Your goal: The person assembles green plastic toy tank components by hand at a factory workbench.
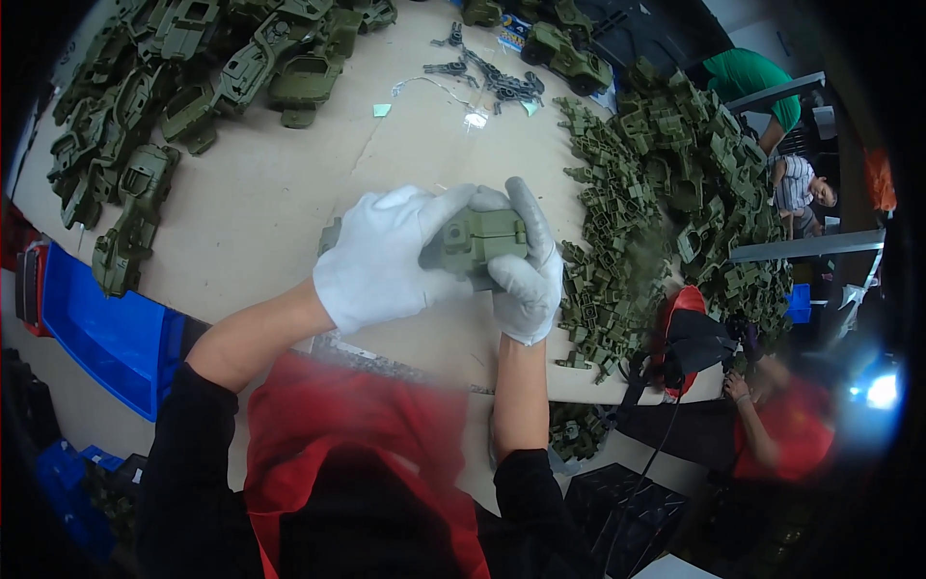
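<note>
Over the table [251,212], one green vehicle part [487,236] sat between the left hand [381,256] and right hand [526,285], both gloved and curled around it; one large blue bin [101,328] stood left of the table.

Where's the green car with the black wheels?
The green car is near the top of the head view, right of centre, just right of the dark grey parts, beside the big heap of green pieces.
</note>
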`<state>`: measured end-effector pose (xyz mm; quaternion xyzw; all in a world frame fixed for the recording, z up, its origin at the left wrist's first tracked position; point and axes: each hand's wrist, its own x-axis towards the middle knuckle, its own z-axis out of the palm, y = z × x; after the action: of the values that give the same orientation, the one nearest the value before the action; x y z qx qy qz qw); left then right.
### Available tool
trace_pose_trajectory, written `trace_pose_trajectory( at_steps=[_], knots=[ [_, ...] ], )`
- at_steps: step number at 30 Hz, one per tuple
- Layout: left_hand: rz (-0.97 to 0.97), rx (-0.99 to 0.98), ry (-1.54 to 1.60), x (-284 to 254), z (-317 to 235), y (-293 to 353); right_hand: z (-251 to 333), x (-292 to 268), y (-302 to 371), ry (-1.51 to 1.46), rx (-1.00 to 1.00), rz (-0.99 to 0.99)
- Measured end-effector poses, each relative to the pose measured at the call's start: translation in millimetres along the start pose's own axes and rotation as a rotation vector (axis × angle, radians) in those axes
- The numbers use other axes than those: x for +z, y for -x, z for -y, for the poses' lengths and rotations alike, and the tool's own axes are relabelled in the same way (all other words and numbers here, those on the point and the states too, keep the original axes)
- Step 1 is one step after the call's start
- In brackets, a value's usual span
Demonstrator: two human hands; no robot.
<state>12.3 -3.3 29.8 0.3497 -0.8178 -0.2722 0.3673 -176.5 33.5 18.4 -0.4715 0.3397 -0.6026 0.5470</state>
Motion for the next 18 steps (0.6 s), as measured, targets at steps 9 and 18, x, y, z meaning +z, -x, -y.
trace_pose_trajectory(
  at_steps=[9, 18],
  knots=[
    [0.358, -0.306, -0.154, 1, -10, -53, -19, -25, -15, 0.070, 0.077, -0.125],
    [0.364, -0.417, 0.038, 0, -19, -38, -15, -17, -6, 0.214, 0.014, -0.146]
  ],
)
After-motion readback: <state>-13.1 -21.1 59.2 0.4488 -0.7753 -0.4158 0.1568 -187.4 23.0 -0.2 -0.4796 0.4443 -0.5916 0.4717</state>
